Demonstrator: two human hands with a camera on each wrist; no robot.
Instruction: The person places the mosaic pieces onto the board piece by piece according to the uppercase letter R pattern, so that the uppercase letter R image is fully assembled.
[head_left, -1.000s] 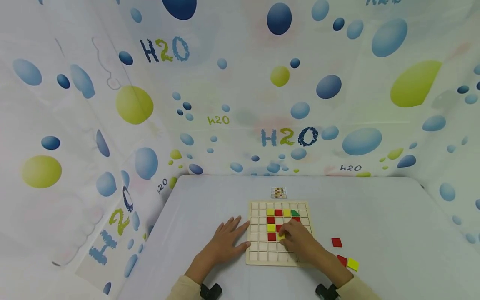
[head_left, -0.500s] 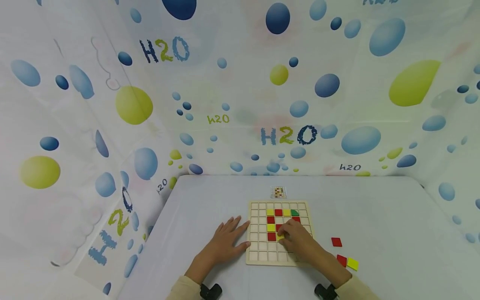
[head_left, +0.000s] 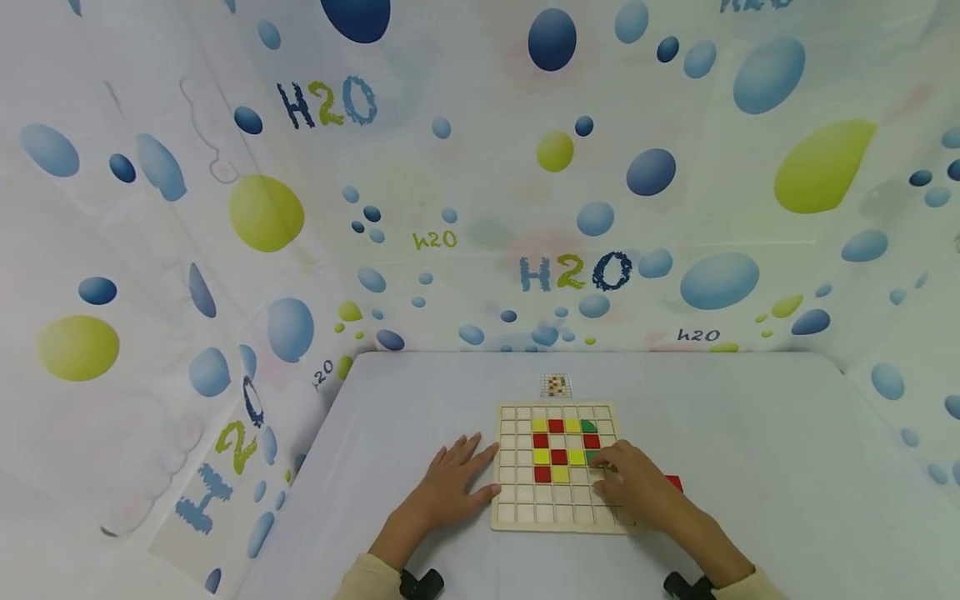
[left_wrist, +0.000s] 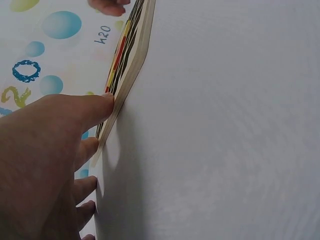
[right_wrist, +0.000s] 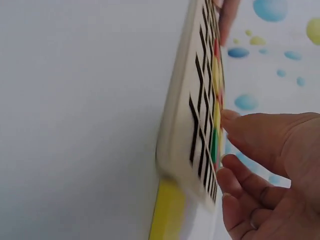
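A pale wooden grid board (head_left: 525, 511) lies on the table, with red, yellow and green tiles in several of its squares. My left hand (head_left: 455, 485) rests at the board's left side with fingers spread; its thumb touches the edge in the left wrist view. My right hand (head_left: 633, 485) is over the board's right part, beside a green tile (head_left: 592, 457). Its thumb and fingers are bent a little and apart, and I see nothing between them. A yellow tile (head_left: 560, 474) sits in the lower row, right of a red tile (head_left: 542, 474).
A small printed card (head_left: 556, 385) with a coloured grid lies behind the board. A loose red tile (head_left: 675, 482) shows past my right hand. Near the board's corner, a loose yellow tile (right_wrist: 167, 207) shows in the right wrist view. A patterned sheet (head_left: 480, 167) hangs behind the table.
My right hand has let go of the yellow tile in the lower row and moved right, uncovering more tiles. Its forearm now hides some loose tiles. My left hand stays put.
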